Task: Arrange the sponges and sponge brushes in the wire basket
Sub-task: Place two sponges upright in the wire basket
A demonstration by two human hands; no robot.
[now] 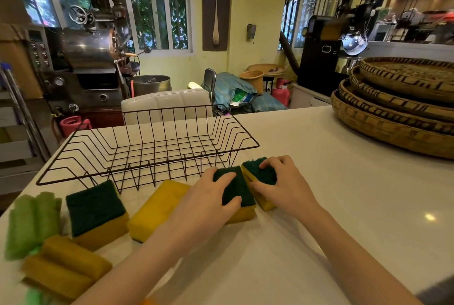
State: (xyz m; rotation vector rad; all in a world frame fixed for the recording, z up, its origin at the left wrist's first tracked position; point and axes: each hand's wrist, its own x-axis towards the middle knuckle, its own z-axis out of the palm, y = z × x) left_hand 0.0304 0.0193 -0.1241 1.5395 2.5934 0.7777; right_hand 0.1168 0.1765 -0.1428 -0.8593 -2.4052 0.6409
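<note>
An empty black wire basket (147,142) stands on the white table. In front of it lie yellow sponges with dark green scrub tops. My left hand (208,196) grips one such sponge (237,188), fingers over its green top. Just to its right, my right hand (282,182) grips another sponge (258,169) beside the basket's right corner. Further left lie a sponge turned yellow side up (157,209) and a green-topped sponge (95,209). A green sponge brush head (32,218) and a mustard-yellow one (63,265) lie at the table's left front.
A stack of woven trays (398,106) sits on the white table (344,194) at the far right. A white padded chair back (167,106) stands behind the basket. Roasting machines and clutter fill the room beyond the table's far edge.
</note>
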